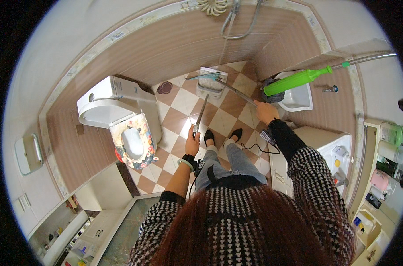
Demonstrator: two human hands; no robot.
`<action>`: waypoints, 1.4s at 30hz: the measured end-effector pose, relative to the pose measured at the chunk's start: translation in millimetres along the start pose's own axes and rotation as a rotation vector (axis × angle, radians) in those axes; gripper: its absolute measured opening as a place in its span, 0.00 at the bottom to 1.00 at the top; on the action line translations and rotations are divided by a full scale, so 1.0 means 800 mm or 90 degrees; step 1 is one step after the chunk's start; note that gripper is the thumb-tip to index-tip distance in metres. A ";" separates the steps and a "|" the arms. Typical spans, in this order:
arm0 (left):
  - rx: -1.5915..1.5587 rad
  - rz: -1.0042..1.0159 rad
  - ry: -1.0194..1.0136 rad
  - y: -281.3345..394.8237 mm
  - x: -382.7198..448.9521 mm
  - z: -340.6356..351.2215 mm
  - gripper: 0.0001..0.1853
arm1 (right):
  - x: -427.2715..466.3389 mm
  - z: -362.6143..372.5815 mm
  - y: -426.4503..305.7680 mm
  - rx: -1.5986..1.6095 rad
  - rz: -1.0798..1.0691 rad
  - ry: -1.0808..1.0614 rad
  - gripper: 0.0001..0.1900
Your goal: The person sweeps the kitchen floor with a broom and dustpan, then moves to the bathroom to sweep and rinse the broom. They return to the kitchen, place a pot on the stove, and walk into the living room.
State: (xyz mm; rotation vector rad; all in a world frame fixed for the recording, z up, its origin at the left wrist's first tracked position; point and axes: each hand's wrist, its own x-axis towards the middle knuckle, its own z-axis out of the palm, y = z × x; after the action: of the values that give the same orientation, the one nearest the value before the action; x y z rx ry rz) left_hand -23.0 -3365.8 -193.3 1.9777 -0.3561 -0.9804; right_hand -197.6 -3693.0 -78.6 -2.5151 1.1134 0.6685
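Note:
My left hand (192, 143) is closed around the dark handle (202, 111) of a white dustpan (210, 93), which rests on the tiled floor ahead of my feet. My right hand (267, 112) grips the grey pole (238, 93) of a broom. Its teal head (209, 76) lies over the dustpan's far part, and the bristles are hard to make out. A thin stream of water (223, 50) runs down from the hand shower (235, 7) on the far wall toward the dustpan.
Left stands a toilet (135, 139) with a floral seat cover, lid raised. A floor drain (165, 87) lies near it. On the right, a bright green mop handle (294, 81) slants across a white mop sink (296, 96), its grey head (273, 90) beside it. A white vanity (318, 139) stands nearer.

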 end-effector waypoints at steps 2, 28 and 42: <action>0.004 0.005 0.000 0.001 0.002 -0.001 0.30 | -0.005 0.005 0.008 -0.011 -0.004 0.014 0.26; 0.003 -0.001 -0.034 0.013 0.005 -0.004 0.30 | -0.102 0.025 0.080 0.044 0.218 -0.006 0.27; 0.061 0.035 -0.012 -0.001 -0.002 -0.004 0.31 | -0.052 0.145 0.053 1.423 0.331 -0.320 0.05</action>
State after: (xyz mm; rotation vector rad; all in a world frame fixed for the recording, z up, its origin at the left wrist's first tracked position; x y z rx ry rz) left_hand -21.6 -3362.4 -192.0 2.0348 -0.4742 -0.9632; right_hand -287.9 -3642.2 -158.2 -0.1630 1.0574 -0.0969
